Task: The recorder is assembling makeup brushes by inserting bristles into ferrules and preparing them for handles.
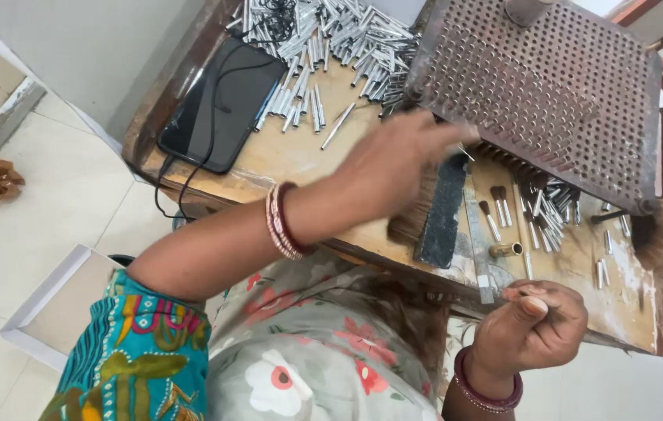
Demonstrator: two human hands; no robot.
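A thin tuft of dark bristles sits pinched between thumb and curled fingers of the right hand, held near the body, just off the worn wooden counter. The left hand, blurred, fingers loosely spread, reaches out above a flat black strip, towards the short silver metal tubes heaped beyond it. A perforated brown metal tray stands just right of that hand. A loose pinch could shed bristles; a fast sweep might scatter tubes.
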